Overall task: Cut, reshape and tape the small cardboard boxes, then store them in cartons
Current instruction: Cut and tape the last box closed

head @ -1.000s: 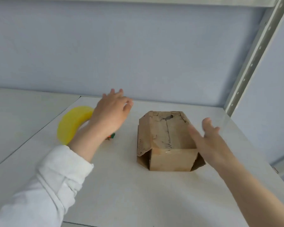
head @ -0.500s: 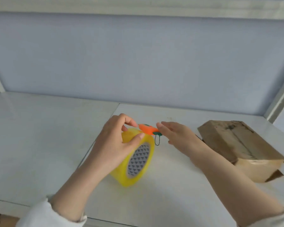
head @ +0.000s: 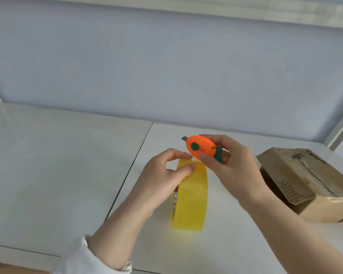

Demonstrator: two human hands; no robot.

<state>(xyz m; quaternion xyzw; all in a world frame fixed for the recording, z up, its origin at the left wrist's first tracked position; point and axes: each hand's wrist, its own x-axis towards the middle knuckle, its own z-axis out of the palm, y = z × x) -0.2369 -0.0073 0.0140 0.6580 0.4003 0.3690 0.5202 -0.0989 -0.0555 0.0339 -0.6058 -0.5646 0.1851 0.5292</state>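
A yellow tape roll [head: 192,196] stands on edge mid-way across a white tabletop [head: 48,175]. The left hand [head: 162,180] pinches its top from nine o'clock, and the right hand [head: 236,169] holds an orange carrot-shaped cutter [head: 201,148] just above it at one o'clock, its short blade pointing to eleven. A cardboard box [head: 297,180] blocks the surface at three o'clock, near the right wrist. Bare tabletop lies open from seven round to eleven o'clock and in a strip at twelve, ending at the blue back wall [head: 166,66]; a metal upright [head: 341,125] closes the corner at two o'clock.
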